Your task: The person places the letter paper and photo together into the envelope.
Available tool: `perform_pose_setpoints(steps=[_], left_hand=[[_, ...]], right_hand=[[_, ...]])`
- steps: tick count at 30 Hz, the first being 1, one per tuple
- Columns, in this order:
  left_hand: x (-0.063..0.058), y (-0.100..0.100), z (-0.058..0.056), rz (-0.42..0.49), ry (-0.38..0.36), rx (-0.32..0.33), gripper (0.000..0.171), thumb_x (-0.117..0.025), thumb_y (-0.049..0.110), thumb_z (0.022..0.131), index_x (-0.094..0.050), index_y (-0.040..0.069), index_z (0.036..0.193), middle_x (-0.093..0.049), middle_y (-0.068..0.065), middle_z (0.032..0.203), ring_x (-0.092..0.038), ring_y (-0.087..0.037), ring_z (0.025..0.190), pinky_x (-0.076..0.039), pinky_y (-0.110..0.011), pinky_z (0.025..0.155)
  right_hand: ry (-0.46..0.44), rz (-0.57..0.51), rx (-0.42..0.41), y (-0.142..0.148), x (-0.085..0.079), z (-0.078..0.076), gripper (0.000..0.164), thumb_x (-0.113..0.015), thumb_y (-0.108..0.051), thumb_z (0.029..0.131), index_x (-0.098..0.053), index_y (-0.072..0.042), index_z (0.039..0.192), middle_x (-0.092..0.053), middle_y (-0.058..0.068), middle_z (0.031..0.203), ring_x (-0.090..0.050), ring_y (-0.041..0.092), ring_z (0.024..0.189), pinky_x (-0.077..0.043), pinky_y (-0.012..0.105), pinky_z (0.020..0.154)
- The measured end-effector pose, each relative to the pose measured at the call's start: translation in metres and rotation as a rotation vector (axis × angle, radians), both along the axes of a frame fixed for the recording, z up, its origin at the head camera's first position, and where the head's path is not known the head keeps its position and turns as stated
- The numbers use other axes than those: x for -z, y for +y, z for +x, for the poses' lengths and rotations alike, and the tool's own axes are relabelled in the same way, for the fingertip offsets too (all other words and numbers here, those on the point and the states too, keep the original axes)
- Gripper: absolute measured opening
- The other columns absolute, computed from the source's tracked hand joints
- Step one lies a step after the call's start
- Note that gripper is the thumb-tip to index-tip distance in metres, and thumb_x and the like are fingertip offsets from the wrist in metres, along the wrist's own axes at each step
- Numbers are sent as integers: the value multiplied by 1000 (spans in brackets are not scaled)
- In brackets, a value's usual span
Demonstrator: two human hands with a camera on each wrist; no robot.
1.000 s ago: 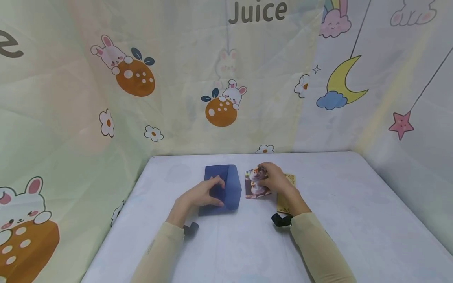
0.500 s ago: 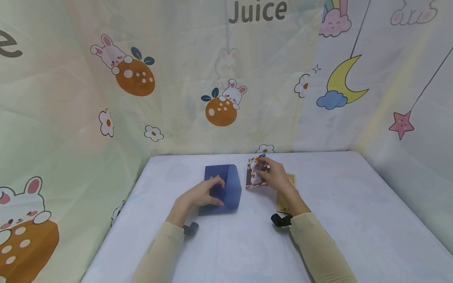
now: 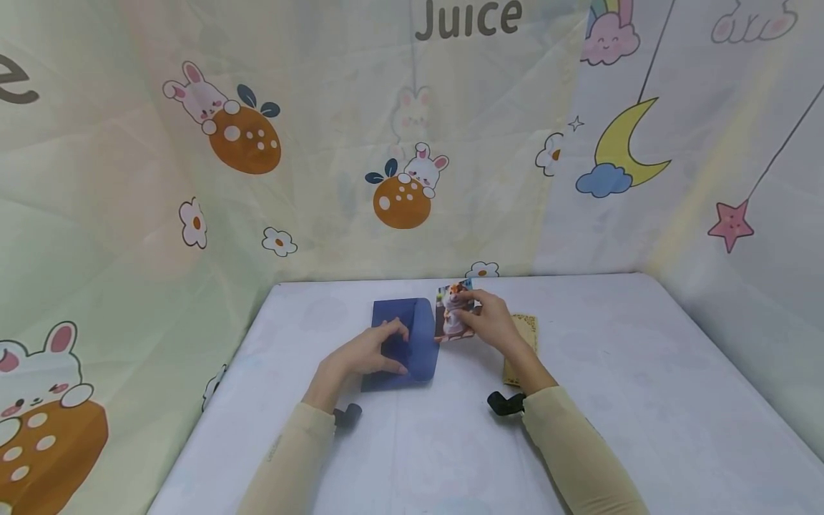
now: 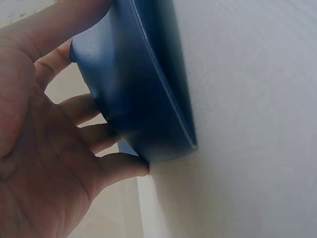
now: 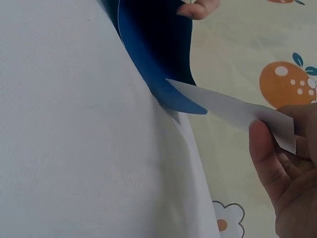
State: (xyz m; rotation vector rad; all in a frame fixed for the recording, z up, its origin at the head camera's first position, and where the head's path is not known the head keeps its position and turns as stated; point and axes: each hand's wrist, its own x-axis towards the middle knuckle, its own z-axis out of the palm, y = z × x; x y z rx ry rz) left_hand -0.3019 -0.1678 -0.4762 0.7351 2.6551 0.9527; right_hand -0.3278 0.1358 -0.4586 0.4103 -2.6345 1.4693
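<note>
Envelope (image 3: 425, 343), blue, sits clamped in grip of left hand (image 3: 362, 353); right of envelope, right hand (image 3: 494, 323) pinches animal picture card (image 3: 450, 315); farther right lies gold-patterned card (image 3: 527, 330).

On my head feed I get even, diffuse light, with soft shadows beside the sleeves (image 3: 286, 454) on the white tabletop (image 3: 418, 458). My left wrist feed looks dimmer, the left hand (image 4: 47, 141) shaded and a dull sheen on the blue envelope (image 4: 133, 89); on the right wrist feed its inside falls almost to black.
</note>
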Motion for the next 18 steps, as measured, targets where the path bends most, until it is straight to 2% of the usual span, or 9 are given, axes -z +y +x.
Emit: perform_pose_setpoints(steps=[5,10,15,18], left_hand=[[0,0,0,-5,-14,-13,57,-93,35,77,-54,36,119,-36,-10,169,-19,-39,160,-20,-61,128],[1,1,1,-11,-19,-24,56,-93,36,77,-54,37,118,-34,-10,170,-19,-39,160,-20,-62,128],[1,1,1,-14,-17,-22,55,-93,36,78,-54,37,117,-34,-11,170,-19,-40,160,-20,-61,128],[1,1,1,-7,-7,-10,55,-92,35,78,-54,35,117,-35,-13,169,-20,-41,160,-20,-62,128]], right_hand=[[-22,18,-46,-1,-1,1,54,-72,-6,94,-57,-7,146,-62,18,139,-64,17,84,-54,25,59],[-39,10,-50,-3,-2,3,65,-75,-8,94,-49,-11,153,-55,14,152,-61,16,76,-52,25,56],[-59,-33,-64,-7,2,4,66,-77,-8,92,-50,-9,153,-57,15,150,-63,13,72,-51,24,55],[-68,-35,-91,-9,4,4,64,-76,-8,93,-51,-7,152,-65,17,136,-64,13,69,-50,24,54]])
